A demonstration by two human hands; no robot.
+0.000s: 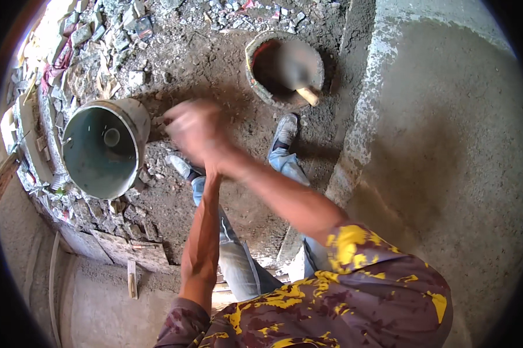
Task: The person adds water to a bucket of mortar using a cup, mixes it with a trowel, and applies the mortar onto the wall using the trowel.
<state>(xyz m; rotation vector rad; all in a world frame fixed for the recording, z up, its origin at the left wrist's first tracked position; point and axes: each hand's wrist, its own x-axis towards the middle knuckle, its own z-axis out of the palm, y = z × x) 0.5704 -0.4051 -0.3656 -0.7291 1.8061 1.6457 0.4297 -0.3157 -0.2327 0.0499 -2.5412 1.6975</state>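
Observation:
My right hand (197, 124) is smeared by motion in mid-view, reaching across my left hand (211, 159), which is largely hidden at the crossing of my wrists; I cannot make out what either holds. Left of them, a whitish bucket (135, 124) lies tipped or leans with its mouth toward me, its inside greenish grey. Beyond my hands and to the right, a round, mortar-crusted basin (258, 87) holds a blurred grey tool with a wooden handle (306, 95).
My shoes (285, 130) are on gritty, debris-covered ground (238, 203). Rubble and broken pieces (81, 35) line the top and left. A smoother concrete surface (459, 174) with a pale band along its edge runs down the right. A concrete level (110, 301) shows past the rough edge at lower left.

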